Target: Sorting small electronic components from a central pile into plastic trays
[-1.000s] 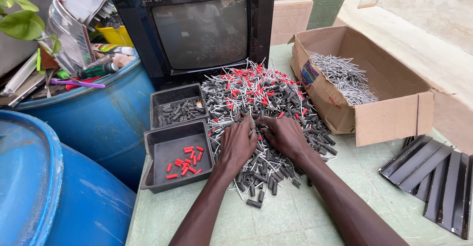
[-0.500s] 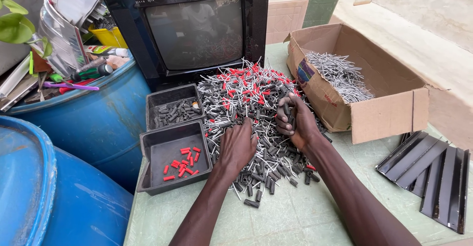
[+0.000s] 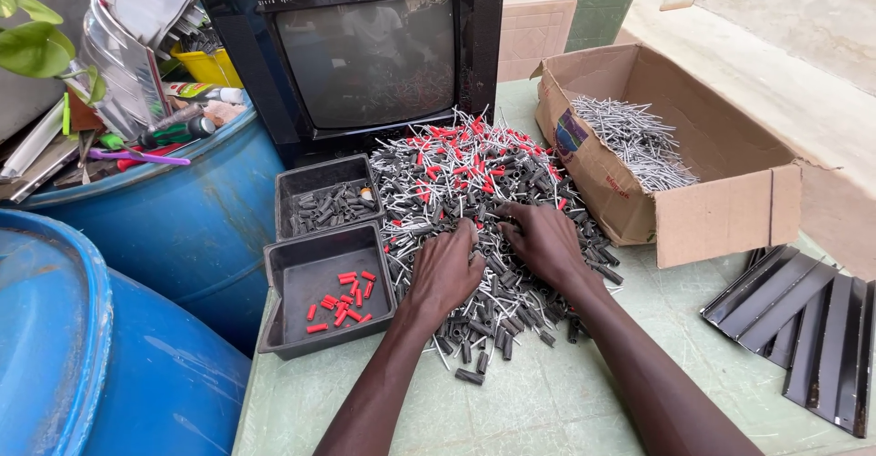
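A mixed heap of small black, red and silver connector sleeves point(image 3: 474, 200) is piled on the pale green bench point(image 3: 584, 392), before an old black television point(image 3: 365, 50); the left hand point(image 3: 447, 269) and right hand point(image 3: 543, 237) are laid palm-down on the heap, fingers spread and loosely curled, nothing visibly gripped; two black trays point(image 3: 324, 241) are set just left, within reach, one holding red sleeves point(image 3: 339, 303), one black sleeves point(image 3: 333, 205); silver pins point(image 3: 634, 141) are kept in a cardboard box point(image 3: 712, 219) at the right.

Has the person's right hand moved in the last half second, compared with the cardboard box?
Yes. The right hand, lifted near the cardboard box before, has dropped onto the pile of small parts, beside the left hand.
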